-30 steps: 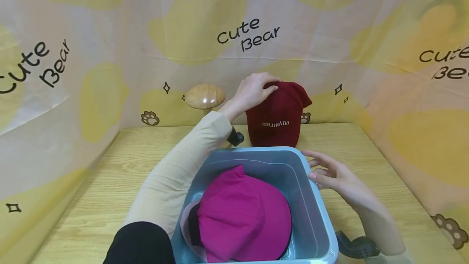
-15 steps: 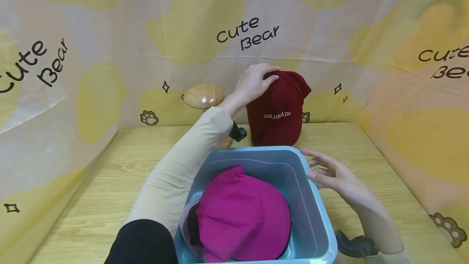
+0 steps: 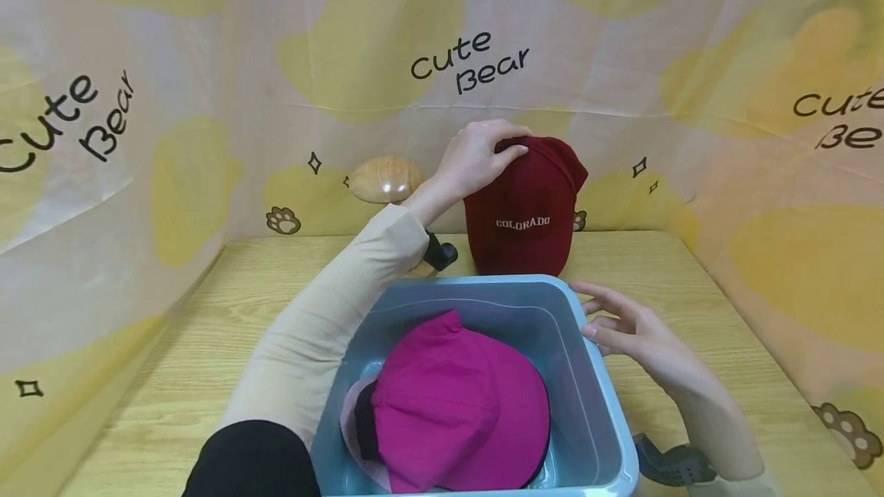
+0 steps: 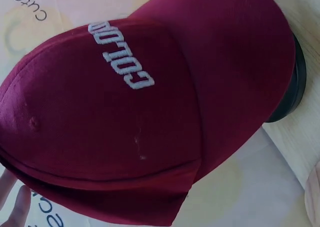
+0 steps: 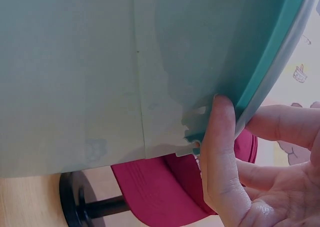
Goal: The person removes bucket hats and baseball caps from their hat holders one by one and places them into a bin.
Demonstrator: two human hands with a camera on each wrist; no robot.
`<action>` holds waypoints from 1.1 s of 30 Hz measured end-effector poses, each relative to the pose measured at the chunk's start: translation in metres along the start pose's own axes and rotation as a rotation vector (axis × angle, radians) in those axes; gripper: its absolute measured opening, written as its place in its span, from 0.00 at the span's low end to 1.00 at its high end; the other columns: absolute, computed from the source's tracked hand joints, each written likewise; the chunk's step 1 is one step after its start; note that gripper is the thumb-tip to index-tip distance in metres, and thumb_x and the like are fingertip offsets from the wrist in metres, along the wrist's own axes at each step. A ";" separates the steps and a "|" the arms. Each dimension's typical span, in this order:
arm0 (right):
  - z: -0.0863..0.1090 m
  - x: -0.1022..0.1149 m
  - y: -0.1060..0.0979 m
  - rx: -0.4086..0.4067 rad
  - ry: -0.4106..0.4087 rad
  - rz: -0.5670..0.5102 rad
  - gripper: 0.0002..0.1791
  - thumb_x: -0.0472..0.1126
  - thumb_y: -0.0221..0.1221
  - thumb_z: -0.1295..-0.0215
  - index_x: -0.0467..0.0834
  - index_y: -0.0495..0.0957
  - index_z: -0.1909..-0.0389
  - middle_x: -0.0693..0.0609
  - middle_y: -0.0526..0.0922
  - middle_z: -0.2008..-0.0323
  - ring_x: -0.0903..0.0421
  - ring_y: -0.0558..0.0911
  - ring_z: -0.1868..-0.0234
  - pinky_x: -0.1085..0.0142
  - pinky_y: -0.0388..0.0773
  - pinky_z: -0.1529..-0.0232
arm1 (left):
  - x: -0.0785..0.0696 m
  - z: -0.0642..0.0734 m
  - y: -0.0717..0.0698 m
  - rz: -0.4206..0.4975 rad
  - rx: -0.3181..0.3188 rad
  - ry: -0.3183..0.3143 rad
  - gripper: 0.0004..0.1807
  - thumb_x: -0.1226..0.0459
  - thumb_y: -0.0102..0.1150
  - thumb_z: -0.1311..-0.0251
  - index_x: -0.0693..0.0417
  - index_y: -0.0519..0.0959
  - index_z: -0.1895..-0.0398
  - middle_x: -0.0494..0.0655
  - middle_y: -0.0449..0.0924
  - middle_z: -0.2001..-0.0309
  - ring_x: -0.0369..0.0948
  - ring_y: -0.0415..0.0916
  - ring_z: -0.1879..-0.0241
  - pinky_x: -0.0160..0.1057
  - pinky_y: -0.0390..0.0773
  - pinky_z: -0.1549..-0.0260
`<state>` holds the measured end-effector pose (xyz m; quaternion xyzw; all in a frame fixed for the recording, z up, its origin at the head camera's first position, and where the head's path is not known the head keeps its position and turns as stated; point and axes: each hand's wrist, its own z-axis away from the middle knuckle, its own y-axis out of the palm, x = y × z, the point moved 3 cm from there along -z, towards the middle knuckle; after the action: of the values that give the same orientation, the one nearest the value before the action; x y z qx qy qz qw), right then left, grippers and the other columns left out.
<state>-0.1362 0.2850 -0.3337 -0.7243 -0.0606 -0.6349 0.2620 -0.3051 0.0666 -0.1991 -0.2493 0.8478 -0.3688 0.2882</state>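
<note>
A dark red baseball cap (image 3: 519, 198) with COLORADO lettering stands behind the blue plastic bin (image 3: 608, 420), its brim pointing down. My left hand (image 3: 481, 156) holds the cap by its crown, thumb on the near side. In the left wrist view the cap (image 4: 115, 107) fills the picture, with two fingers (image 4: 19, 207) at its back edge. My right hand (image 3: 625, 328) pinches the bin's right rim near the far corner. The right wrist view shows one finger (image 5: 220, 152) along the bin's outer wall. Inside the bin lies a magenta cap (image 3: 456, 405) over a paler one (image 3: 352, 420).
A light wooden stand with a rounded top (image 3: 387, 179) is at the back, left of the red cap, partly behind my left arm. A black stand base (image 5: 75, 199) with a pole shows beneath the red cap. Printed cloth (image 3: 345, 37) encloses the wooden table (image 3: 207, 328).
My left hand and the red cap rose slightly between one second and half a second ago, then dipped a touch. My right hand stays at the rim.
</note>
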 end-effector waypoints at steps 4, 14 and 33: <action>0.000 0.000 0.000 -0.014 0.013 0.010 0.29 0.36 0.51 0.31 0.42 0.58 0.30 0.52 0.76 0.51 0.57 0.85 0.58 0.62 0.82 0.58 | -0.003 0.004 -0.005 0.005 0.008 0.010 0.14 0.58 0.57 0.35 0.45 0.82 0.48 0.41 0.84 0.49 0.38 0.77 0.45 0.37 0.71 0.41; -0.002 -0.002 0.001 -0.005 0.002 0.004 0.30 0.36 0.51 0.31 0.42 0.57 0.29 0.52 0.77 0.51 0.57 0.85 0.59 0.62 0.82 0.59 | -0.016 0.012 -0.025 0.104 0.019 0.022 0.13 0.61 0.58 0.36 0.50 0.82 0.49 0.44 0.84 0.52 0.37 0.78 0.52 0.33 0.74 0.48; -0.004 -0.003 0.000 -0.011 -0.017 0.027 0.29 0.35 0.51 0.31 0.41 0.58 0.30 0.52 0.76 0.51 0.58 0.85 0.59 0.62 0.82 0.60 | -0.020 0.022 -0.062 0.348 0.030 -0.122 0.12 0.65 0.62 0.41 0.56 0.82 0.54 0.50 0.85 0.59 0.38 0.80 0.61 0.32 0.79 0.56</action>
<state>-0.1397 0.2840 -0.3364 -0.7318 -0.0495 -0.6256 0.2659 -0.2628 0.0314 -0.1575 -0.1165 0.8534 -0.3101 0.4024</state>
